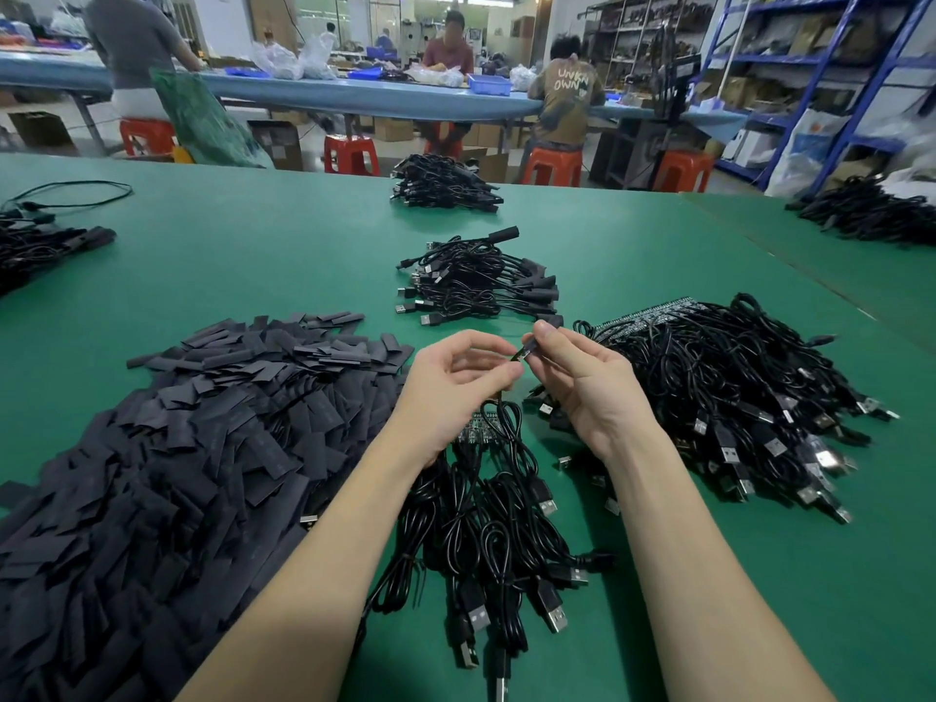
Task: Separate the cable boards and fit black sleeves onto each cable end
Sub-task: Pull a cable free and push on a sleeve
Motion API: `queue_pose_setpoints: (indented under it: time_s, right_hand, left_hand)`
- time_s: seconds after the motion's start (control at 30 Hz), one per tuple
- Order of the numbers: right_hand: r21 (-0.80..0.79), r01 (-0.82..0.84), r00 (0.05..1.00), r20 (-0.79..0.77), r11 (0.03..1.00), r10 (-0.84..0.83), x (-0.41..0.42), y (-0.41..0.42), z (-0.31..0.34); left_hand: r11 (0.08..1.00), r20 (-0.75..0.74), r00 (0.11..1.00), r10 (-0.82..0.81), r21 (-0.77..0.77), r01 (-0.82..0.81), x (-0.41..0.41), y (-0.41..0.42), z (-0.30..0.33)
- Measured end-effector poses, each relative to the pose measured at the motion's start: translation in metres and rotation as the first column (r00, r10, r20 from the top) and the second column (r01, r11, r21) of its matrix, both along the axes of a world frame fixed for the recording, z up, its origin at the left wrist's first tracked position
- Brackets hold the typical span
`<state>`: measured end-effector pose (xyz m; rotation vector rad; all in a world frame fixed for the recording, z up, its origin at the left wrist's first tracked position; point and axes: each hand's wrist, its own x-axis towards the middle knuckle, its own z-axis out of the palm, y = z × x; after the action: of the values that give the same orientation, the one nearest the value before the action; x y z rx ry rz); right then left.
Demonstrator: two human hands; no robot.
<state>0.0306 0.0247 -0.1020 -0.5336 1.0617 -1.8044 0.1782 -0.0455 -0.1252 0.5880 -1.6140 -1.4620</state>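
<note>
My right hand [577,377] pinches a black sleeve [524,353] at the middle of the green table. My left hand [456,382] meets it, fingers curled around the end of a thin black cable that drops to a small strip of cable boards [478,429] below the hands. From that strip hangs a bunch of black USB cables [506,539] toward me. A big heap of flat black sleeves [202,423] lies at the left. A large pile of cables still joined to boards [734,397] lies at the right.
A pile of sleeved cables [481,286] lies just beyond my hands, another cable pile [445,187] farther back. More cable heaps sit at the left edge [35,250] and far right [871,210]. People sit on red stools at a blue bench behind.
</note>
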Motion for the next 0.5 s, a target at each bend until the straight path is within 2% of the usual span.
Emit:
queue_pose_setpoints:
  time_s: [0.13,0.5]
  right_hand:
    - [0.004,0.006,1.0,0.012,1.0,-0.006,0.0037,-0.0015,-0.0005]
    - [0.039,-0.031,0.991,-0.127,0.999,0.036,0.0028,-0.0016,-0.002]
  left_hand:
    - [0.998,-0.019,0.999,0.042,-0.035,-0.043,0.0008,-0.0007,-0.0027]
    - [0.994,0.003,0.998,0.07,-0.088,-0.069,-0.0002,0.0004,-0.006]
